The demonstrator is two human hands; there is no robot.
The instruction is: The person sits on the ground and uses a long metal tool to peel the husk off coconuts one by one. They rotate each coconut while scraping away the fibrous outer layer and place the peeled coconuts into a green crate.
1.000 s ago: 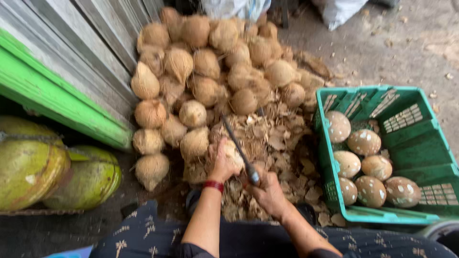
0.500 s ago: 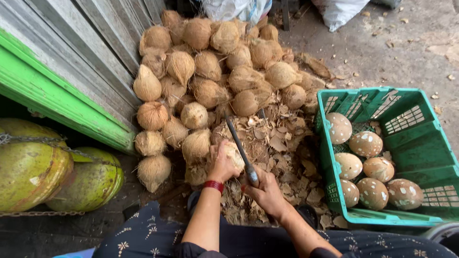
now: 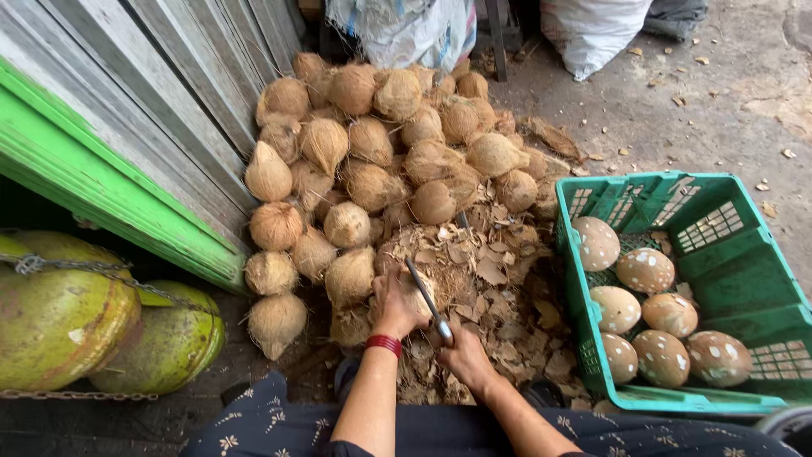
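My left hand (image 3: pixel 394 305) grips a husked brown coconut (image 3: pixel 416 292) low in front of me, over a heap of shell chips. My right hand (image 3: pixel 461 355) is closed on the handle of a long knife (image 3: pixel 425 298), whose blade lies slanted across the coconut, tip pointing up and left. A red band sits on my left wrist. Most of the held coconut is hidden by my fingers.
A big pile of fibrous brown coconuts (image 3: pixel 372 161) fills the ground ahead, against a grey slatted wall with a green sill (image 3: pixel 110 195). A green plastic crate (image 3: pixel 719 279) at right holds several peeled coconuts. Green gas cylinders (image 3: pixel 76 322) lie at left; white sacks (image 3: pixel 592 30) behind.
The knife blade has dropped from raised above the coconut down onto it. Both hands have stayed in about the same place.
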